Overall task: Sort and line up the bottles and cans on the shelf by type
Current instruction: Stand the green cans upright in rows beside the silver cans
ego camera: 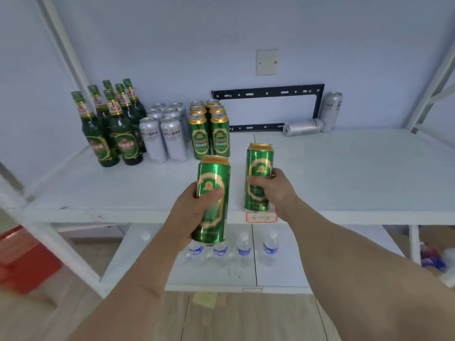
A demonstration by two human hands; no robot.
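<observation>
two green cans held upright at the front edge of a white shelf (344,168), one per hand. left hand (194,212) wrapped around the near green can (213,198), thumb across its label, can raised in front of the shelf lip with its base below the shelf edge. right hand (273,188) clasped around the second green can (258,175), just above the shelf's front edge beside a red-bordered handwritten tag (261,217); whether its base touches the board cannot be told.

at the back left of the shelf, sorted groups in short rows: green glass bottles (108,126) farthest left, silver cans (163,134) next to them, then a block of upright green cans (209,129) with gold rims, groups standing just beside one another. far right rear, well apart from the rest, two more silver cans: one upright (331,112) against the wall, one lying on its side (302,127) touching it at the foot.

behind, a black metal bracket (268,94) fixed to the wall and a pale blank wall plate (267,62) above it. on the lower shelf (138,262), a row of clear water bottles (243,249) with blue labels. red crate (27,259) on the floor at left, blurred.
</observation>
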